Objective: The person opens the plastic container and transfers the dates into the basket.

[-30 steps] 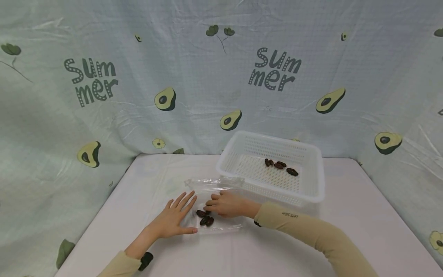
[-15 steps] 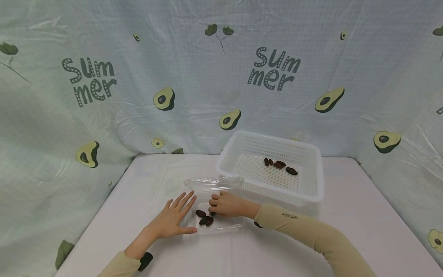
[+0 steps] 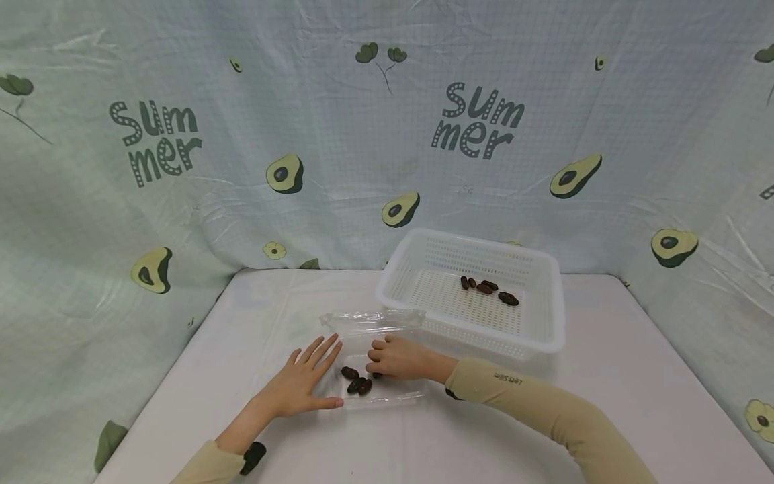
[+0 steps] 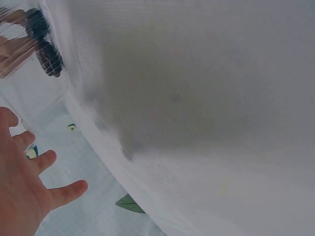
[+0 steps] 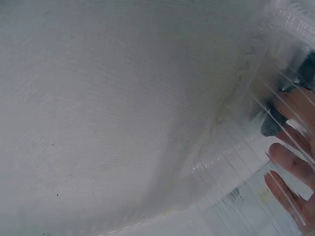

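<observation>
A clear plastic box (image 3: 390, 401) with its lid (image 3: 371, 323) folded back lies on the table in the head view. Several dark brown dates (image 3: 359, 386) sit together in its left part. My left hand (image 3: 296, 388) is spread flat against the box's left side, fingers straight. Inside the box, my right hand (image 3: 402, 357) pinches a date (image 5: 273, 123) low down, seen through the ribbed plastic in the right wrist view. The hand hides most of this date from above. Dates (image 4: 49, 58) also show through the plastic in the left wrist view.
Behind the box and to its right stands a white perforated basket (image 3: 471, 329), with several loose dates (image 3: 486, 288) on its floor. A patterned curtain (image 3: 338, 134) hangs around the back and sides of the pale table (image 3: 423, 444).
My right hand has shifted slightly to the right inside the box, taking a date away from the cluster. The left hand has stayed in place.
</observation>
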### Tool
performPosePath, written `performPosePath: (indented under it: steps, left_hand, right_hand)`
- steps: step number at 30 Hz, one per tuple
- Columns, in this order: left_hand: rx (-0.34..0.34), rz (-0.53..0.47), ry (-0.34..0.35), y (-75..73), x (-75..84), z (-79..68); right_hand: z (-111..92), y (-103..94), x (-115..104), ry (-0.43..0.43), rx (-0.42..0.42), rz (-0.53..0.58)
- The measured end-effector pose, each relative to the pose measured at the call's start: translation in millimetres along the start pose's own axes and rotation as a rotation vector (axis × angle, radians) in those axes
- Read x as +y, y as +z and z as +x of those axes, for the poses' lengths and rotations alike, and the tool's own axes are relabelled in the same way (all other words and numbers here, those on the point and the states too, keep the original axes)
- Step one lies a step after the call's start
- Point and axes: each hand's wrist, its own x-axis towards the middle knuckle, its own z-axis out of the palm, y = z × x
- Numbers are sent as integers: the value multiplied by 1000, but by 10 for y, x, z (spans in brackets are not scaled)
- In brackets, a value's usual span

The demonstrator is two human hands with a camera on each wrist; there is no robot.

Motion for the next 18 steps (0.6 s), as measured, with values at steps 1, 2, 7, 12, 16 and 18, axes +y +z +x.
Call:
performPosePath:
  steps: [1,2,7,12,16,18]
  left_hand:
    - [2,2,1,1,-1,1]
    - [2,4,0,1,-1,0]
    - [3,-3,0,-4,0,3]
    - [15,-4,5,-6,3,2]
    - [20,-13,5,-10,6,1]
    - [21,-18,3,-8,2,-2]
  right_hand:
    - [-2,-8,-2,1,-11,-4]
    - [-6,-14,-4,2,-30,-7]
    - [-54,-83,10,1,-34,-14]
    - [-145,-173,35,8,36,-8]
    - [-232,-241,57,20,71,-28]
    - [-283,-274,70,27,83,-59]
